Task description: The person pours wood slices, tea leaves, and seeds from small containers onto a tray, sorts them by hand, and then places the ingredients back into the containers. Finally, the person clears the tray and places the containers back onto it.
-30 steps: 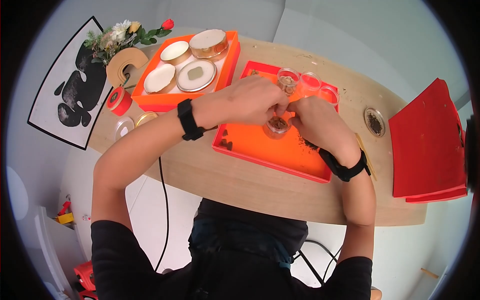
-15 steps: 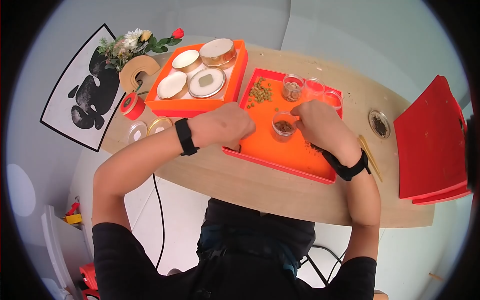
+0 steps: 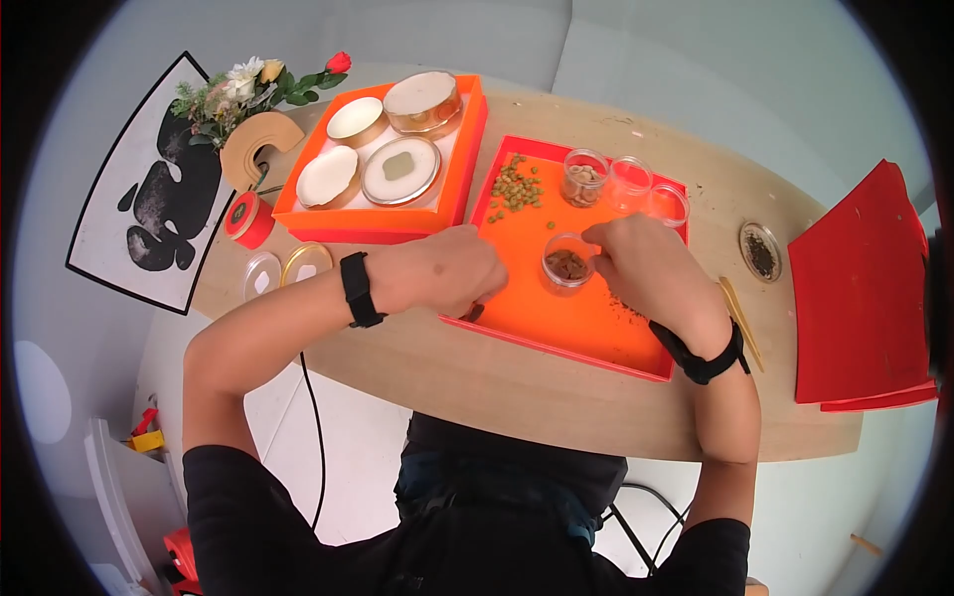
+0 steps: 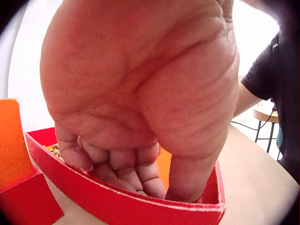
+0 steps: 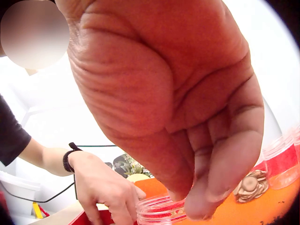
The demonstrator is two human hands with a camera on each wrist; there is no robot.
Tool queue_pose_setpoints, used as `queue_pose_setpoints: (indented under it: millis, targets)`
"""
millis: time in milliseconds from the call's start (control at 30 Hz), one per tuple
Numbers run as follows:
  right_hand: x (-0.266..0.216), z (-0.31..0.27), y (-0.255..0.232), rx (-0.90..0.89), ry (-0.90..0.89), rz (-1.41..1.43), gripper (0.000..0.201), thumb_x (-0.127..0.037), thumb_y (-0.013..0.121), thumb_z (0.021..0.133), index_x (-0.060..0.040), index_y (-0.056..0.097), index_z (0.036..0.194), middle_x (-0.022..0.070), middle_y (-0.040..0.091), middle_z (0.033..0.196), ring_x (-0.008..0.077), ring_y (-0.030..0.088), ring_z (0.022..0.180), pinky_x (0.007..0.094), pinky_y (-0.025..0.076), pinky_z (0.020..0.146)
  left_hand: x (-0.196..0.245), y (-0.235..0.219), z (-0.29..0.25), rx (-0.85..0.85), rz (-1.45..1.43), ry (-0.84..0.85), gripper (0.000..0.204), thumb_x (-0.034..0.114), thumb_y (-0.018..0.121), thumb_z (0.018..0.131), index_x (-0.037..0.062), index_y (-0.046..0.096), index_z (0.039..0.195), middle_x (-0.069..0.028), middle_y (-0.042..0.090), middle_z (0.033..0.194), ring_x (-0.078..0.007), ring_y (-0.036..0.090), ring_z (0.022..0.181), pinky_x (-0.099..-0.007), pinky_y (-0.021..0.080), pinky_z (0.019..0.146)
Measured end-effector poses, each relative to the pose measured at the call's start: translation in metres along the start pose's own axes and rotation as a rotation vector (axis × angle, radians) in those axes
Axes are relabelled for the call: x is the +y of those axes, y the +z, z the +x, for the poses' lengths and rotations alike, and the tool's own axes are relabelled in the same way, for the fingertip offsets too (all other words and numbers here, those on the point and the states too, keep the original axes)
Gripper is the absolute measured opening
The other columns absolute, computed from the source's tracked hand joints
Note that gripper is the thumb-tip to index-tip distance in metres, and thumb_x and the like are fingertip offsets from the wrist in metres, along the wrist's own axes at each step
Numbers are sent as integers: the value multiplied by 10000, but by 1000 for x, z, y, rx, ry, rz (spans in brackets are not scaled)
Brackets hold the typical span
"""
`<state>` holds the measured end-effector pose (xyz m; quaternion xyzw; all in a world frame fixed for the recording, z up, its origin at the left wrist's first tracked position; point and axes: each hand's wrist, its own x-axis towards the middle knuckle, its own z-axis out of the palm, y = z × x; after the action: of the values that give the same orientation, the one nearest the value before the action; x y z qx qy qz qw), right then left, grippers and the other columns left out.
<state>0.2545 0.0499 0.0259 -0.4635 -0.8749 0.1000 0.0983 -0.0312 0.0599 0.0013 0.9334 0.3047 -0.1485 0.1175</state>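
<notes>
My left hand [image 3: 437,270] reaches over the front left corner of the shallow red tray [image 3: 556,350], fingers pointing down inside it. A dark brown piece [image 3: 476,312] shows just below them, and the tray wall hides the fingertips in the left wrist view. Thumb and fingers of my right hand [image 3: 651,263] come together at the rim of a small clear jar [image 3: 562,280], pinching its right side. Brown pieces [image 3: 567,264] lie in the jar, which stands upright on the tray's orange floor. In the right wrist view the jar's rim [image 5: 157,206] is beside the fingertips.
Green pellets [image 3: 517,187] are spread in the tray's far left, near a jar of tan slices [image 3: 584,184] and more clear jars [image 3: 630,182]. An orange box [image 3: 373,214] of round tins stands left. Tweezers [image 3: 740,323] and a dish [image 3: 760,251] lie right.
My left hand has moved from above the jar to the tray's front left corner, uncovering the green pellets. The right hand has stayed at the jar. The head view has shifted slightly.
</notes>
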Motion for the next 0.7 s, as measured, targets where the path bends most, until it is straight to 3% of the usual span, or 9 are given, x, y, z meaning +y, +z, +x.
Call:
queue_pose_setpoints:
  millis: [533,633,700]
  targets:
    - [-6,-5,-7,51,-21,16,74,-28,754,946,40,744,918,252,695,819,449,706,854,551,545,729,2,0,-11,32,87,83,146,-6,733,802,69,738,928,-112,706,737,-343,672,750,-433,481,812]
    - [-9,-5,-11,25,5,24,76,-25,757,941,42,743,908,252,698,820,446,709,852,547,551,730,0,-18,-6,76,1,39,152,-23,735,823,64,731,948,-116,736,775,-328,715,809,-447,519,815]
    - [-9,-4,-9,27,7,21,77,-26,760,940,42,744,909,251,699,816,445,711,846,543,555,725,10,-52,-4,119,-138,-90,130,-17,744,869,56,725,974,-107,766,841,-312,747,867,-444,556,795]
